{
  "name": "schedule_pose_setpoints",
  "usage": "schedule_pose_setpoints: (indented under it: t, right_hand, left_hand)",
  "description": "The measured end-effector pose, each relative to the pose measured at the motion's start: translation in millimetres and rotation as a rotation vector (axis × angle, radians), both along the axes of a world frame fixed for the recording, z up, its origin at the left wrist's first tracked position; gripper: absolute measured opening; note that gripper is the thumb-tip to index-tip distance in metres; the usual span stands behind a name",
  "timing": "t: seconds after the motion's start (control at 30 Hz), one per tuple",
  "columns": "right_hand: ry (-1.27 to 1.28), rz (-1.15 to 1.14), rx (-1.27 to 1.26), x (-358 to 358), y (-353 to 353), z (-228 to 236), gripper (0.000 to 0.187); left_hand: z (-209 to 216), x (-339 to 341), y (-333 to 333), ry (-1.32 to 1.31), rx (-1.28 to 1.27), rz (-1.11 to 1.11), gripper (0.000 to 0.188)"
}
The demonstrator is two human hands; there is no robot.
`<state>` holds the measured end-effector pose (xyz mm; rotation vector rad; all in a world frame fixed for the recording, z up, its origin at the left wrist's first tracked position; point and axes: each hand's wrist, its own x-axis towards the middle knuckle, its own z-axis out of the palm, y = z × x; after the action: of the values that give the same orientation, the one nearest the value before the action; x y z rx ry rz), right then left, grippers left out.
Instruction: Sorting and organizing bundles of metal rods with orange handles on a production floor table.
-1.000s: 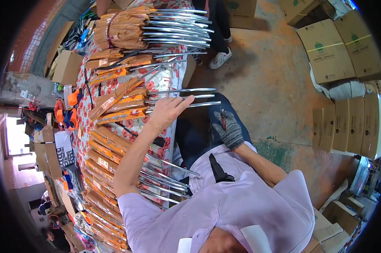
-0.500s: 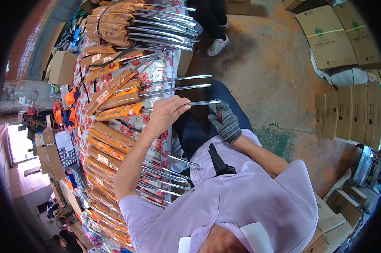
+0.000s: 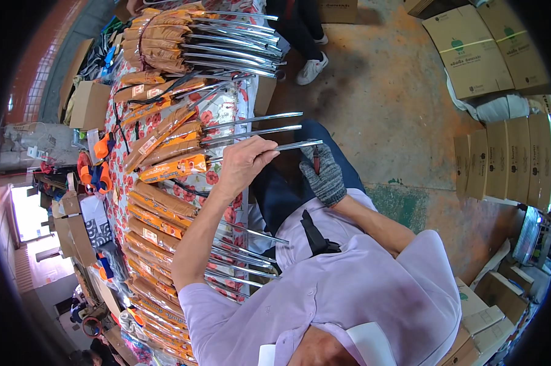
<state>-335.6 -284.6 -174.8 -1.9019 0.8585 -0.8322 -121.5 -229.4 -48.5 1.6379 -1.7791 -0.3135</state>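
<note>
A bench (image 3: 226, 108) under a red-flowered cloth ran along the left, laden with orange-and-brown packets (image 3: 159, 204). I saw the left hand (image 3: 245, 160) pinching a silver rod (image 3: 298, 146) that jutted rightward from one packet. The right hand (image 3: 324, 175), gloved in grey, was curled around a red-handled tool (image 3: 316, 163) near the rod's tip; whether they touched, I couldn't tell.

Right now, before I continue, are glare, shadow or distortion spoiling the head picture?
Head view: the bright opening at far left is washed out; the metal rod in the left hand glints; shadow darkens the floor near the white shoe; cartons bend toward the dark right rim.
</note>
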Motion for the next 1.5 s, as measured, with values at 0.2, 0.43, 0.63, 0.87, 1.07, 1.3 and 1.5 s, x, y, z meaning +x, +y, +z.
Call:
schedule_pose_setpoints:
  t: [0.2,0.43,0.63,0.87,1.07,1.3,1.5]
  right_hand:
    - [-0.003,-0.017,0.018,1.1,-0.5,-5.6,0.054]
    - [-0.066,-0.043,0.074,0.7,-1.8,-3.3,0.051]
    - [-0.058,-0.028,0.027,1.2,-6.1,-1.2,0.050]
    - [-0.061,0.014,0.146,-0.5,-4.5,-8.4,0.045]
    - [-0.051,-0.031,0.086,-2.6,-8.5,-6.7,0.034]
    - [-0.040,-0.072,-0.049,6.9,3.9,-10.7,0.026]
    - [-0.074,0.029,-0.199,-24.0,-5.3,2.1,0.044]
  left_hand:
    - [-3.9,-0.3,2.5,-0.035,0.003,0.014,0.017]
    - [-5.0,5.9,0.2,0.012,0.095,-0.003,0.017]
    - [-4.8,6.2,-0.1,0.050,0.119,-0.018,0.017]
    - [-10.8,1.7,0.0,0.020,0.100,-0.007,0.018]
    - [-14.0,3.3,-7.0,0.020,0.097,-0.016,0.017]
    - [-22.4,10.5,9.5,-0.034,0.098,-0.046,0.015]
    - [45.9,-9.5,27.5,-0.410,0.114,-0.291,0.032]
